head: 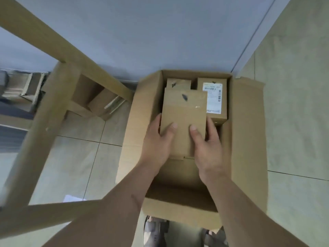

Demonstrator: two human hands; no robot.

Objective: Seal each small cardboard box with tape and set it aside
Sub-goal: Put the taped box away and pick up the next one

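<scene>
I hold a small brown cardboard box (184, 111) over the inside of a large open carton (243, 139) on the floor. My left hand (158, 139) grips its left side, thumb on top. My right hand (207, 141) grips its right side, thumb on top too. Clear tape runs across the small box's top. Two more small boxes lie at the carton's far end: a plain one (178, 83) and one with a white shipping label (213, 97).
A wooden table frame (53, 97) stands at the left, with cardboard pieces (99, 98) under it. A grey wall (160, 32) is just behind the carton. Tiled floor (293, 104) spreads to the right. My sandalled feet (154, 232) are at the carton's near edge.
</scene>
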